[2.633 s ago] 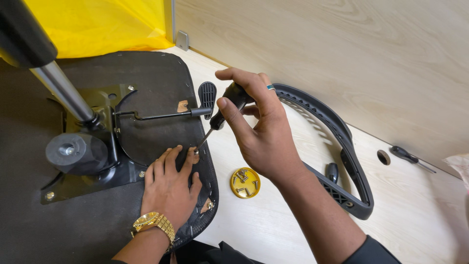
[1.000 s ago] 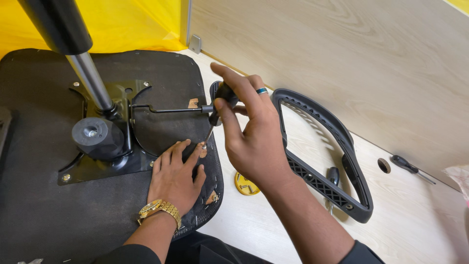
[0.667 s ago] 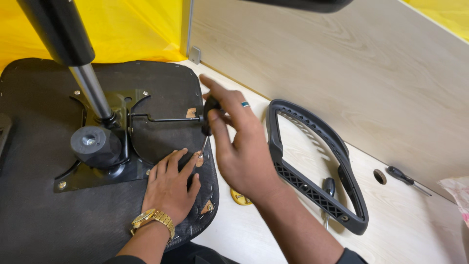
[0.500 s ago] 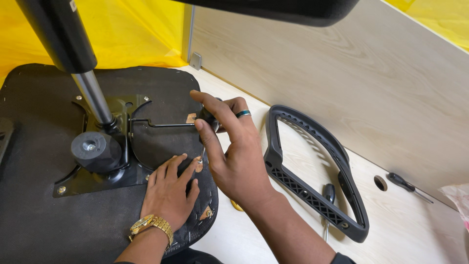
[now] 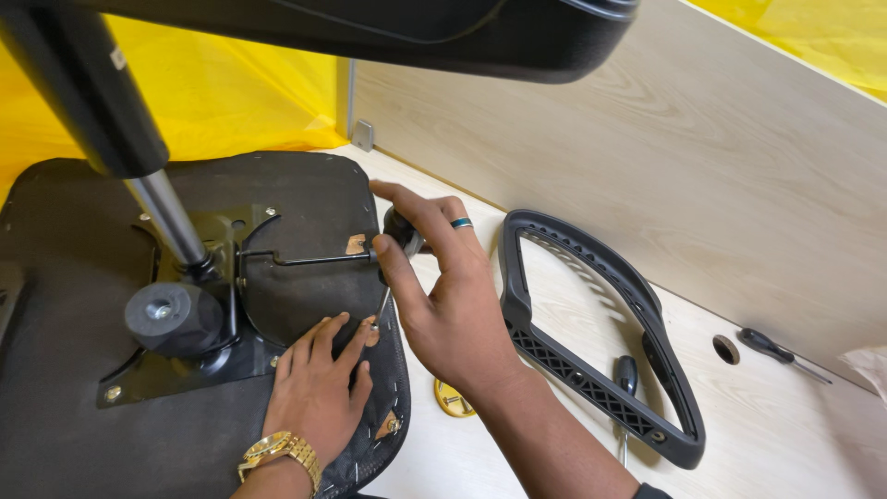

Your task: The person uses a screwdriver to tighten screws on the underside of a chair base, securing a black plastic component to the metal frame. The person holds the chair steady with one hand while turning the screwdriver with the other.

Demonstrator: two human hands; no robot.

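At frame centre, the right hand (image 5: 453,305) now pinches a screwdriver (image 5: 399,236), shifted down over the seat underside (image 5: 74,388); left hand (image 5: 319,388) remains pressed flat, fingers spread.

The armrest frame (image 5: 601,342) lies right of the upturned seat (image 5: 83,407), screwdriver (image 5: 771,349) beyond.

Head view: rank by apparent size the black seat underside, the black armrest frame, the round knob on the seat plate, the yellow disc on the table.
1. Seat underside, largest.
2. Armrest frame.
3. Round knob.
4. Yellow disc, smallest, though the right hand partly hides it.
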